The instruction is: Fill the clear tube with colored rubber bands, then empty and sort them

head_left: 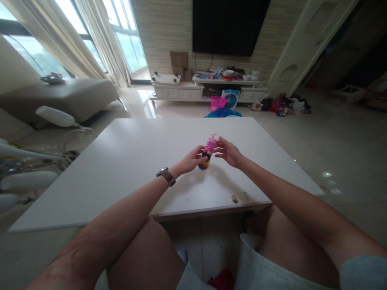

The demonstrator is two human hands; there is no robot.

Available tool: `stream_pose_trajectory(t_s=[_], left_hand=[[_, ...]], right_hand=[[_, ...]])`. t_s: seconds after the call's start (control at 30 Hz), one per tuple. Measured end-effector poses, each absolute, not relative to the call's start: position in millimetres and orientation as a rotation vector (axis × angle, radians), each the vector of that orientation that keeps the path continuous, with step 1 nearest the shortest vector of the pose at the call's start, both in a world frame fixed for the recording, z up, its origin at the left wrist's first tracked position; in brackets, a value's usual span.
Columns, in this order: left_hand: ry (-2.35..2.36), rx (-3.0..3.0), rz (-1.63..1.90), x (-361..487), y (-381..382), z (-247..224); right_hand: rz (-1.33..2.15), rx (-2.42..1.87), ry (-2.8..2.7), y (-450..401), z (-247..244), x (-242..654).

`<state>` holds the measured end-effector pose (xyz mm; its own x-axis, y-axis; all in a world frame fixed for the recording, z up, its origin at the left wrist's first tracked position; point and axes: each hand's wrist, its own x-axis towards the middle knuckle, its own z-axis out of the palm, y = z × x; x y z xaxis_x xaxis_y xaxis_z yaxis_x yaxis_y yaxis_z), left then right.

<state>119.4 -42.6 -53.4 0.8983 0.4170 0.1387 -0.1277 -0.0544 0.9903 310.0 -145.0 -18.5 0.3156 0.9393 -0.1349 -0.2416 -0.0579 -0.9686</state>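
A small bottle-like container (206, 158) with a pink figure-shaped top and multicoloured contents leans slightly above the white table (136, 161). My left hand (193, 159) is wrapped round its lower part from the left, with a watch on that wrist. At its right side, my right hand (228, 152) has its fingers apart, the fingertips close to the pink top; whether they touch it I cannot tell. Near the table's front edge lie a small yellow and dark figure piece (234, 199) and a small pale key-like item (246, 196).
Past the table's far edge are a blue plastic bag (223, 112), a pink basket (218, 103) and a low white cabinet (189, 94). White lamp-like parts (56, 116) stand at the left. My knees are under the front edge.
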Motion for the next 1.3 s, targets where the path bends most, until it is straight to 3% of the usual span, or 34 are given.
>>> stream_pose_trajectory(t_s=[0.13,0.37,0.57,0.8,1.3], left_hand=[[0.245,1.514,0.490,122,-38,-64],[0.333,1.602,0.482,123,-26,-79],[0.700,1.855,0.444,100,2,-90],[0.861,1.967,0.408,74,17,-89],[0.808,1.962,0.424,53,21,-94]], right_hand=[[1.058,-1.260,-1.020,-150,-24,298],[0.853,-1.333,-1.001,-123,-51,286],[0.522,-1.391,-1.173,-67,-61,298],[0.512,-1.402,-1.209,-31,-86,306],[0.607,-1.580,-1.134,-41,-100,311]])
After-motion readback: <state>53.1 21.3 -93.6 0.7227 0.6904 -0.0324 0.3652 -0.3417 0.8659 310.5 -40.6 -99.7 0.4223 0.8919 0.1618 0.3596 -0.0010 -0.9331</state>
